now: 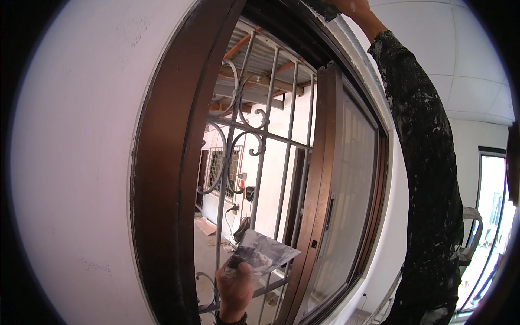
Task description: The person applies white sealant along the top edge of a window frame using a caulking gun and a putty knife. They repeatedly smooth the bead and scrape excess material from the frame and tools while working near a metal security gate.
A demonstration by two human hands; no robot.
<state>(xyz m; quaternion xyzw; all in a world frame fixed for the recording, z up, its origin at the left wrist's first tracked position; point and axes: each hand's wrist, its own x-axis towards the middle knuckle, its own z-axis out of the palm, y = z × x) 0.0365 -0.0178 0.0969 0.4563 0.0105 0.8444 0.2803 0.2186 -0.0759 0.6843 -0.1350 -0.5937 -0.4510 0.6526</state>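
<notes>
My left hand [236, 290] is closed around the lower end of a wide putty knife [271, 253], thumb on its face. The blade is flat, pale and streaked with grey and white, and it is held up before the window bars. Raised high at the top edge, my right hand [355, 7] is partly cut off by the picture. Its fingers close on a dark tool with whitish smears [324, 9], by the upper edge of the brown window frame [162, 173]. That tool's exact kind does not show. White flecks cover my dark right sleeve [422, 146].
Curled grey metal bars [262, 162] fill the window opening. A brown-framed sliding pane [346, 189] stands at its right side. The white wall [76, 162] bears dark scuffs. Behind my right arm are a ladder-like metal frame [472, 233] and a bright doorway [490, 216].
</notes>
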